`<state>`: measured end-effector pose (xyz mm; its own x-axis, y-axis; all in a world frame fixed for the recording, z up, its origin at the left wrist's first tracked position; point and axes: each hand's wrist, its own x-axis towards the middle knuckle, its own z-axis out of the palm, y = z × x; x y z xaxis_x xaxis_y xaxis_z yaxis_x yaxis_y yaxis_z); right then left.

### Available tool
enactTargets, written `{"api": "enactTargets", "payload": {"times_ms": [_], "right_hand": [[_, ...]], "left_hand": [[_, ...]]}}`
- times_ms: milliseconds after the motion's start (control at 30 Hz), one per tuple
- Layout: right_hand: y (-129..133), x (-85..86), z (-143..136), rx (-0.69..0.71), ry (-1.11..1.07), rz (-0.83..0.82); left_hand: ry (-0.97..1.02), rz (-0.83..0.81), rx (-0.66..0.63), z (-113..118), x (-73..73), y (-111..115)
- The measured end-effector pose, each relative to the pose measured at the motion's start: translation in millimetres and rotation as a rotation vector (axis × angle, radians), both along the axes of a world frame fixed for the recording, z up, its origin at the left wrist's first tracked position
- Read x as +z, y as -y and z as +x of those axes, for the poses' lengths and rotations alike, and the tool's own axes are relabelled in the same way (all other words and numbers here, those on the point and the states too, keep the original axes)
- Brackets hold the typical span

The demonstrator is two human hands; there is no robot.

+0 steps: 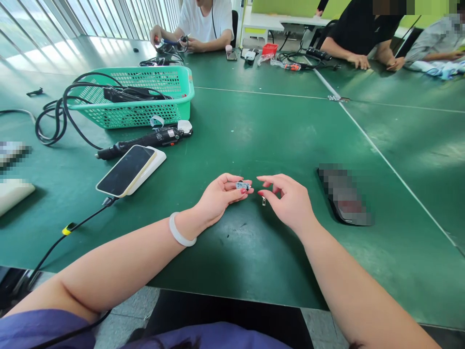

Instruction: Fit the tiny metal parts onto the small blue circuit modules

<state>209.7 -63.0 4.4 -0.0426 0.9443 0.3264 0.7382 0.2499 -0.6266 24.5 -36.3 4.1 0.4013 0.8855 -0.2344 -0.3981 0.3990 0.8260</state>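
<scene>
Head view: over the green surface (232, 271), the left hand (218, 198) pinches a small grey part (243, 185); the right hand (290, 198) has a parted grip, with a metal piece (264, 201) beside its thumb, contact unclear.

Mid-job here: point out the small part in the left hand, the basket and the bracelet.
Part (242, 185), head view: middle of its exposed face.
Basket (135, 114), head view: its near wall.
Bracelet (176, 231), head view: the band's visible outer side.
</scene>
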Motion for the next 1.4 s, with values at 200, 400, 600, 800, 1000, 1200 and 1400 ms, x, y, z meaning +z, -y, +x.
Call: {"api": "enactTargets", "payload": {"times_ms": [200,400,600,800,1000,1200,1400], "right_hand": [[-9,-9.0,11,0.031,0.151,-0.234],[-12,-11.4,5,0.071,0.137,-0.19],[-9,-9.7,10,0.057,0.079,-0.192],[-8,-8.0,13,0.063,0.083,-0.255],[-10,-7.9,12,0.054,0.068,-0.241],[-8,-8.7,13,0.061,0.062,-0.217],[-10,-10.5,8,0.105,0.121,-0.206]], "left_hand": [[-0.048,-0.016,0.006,0,-3.1,-1],[-0.072,-0.021,-0.015,1,-5.1,-2],[-0.099,-0.021,-0.015,2,-6.5,-3],[-0.12,-0.017,-0.004,2,-6.0,-3],[-0.149,-0.021,-0.018,1,-5.1,-3],[-0.141,-0.027,-0.003,2,-6.0,-4],[-0.139,-0.013,-0.013,1,-7.4,-4]]}}
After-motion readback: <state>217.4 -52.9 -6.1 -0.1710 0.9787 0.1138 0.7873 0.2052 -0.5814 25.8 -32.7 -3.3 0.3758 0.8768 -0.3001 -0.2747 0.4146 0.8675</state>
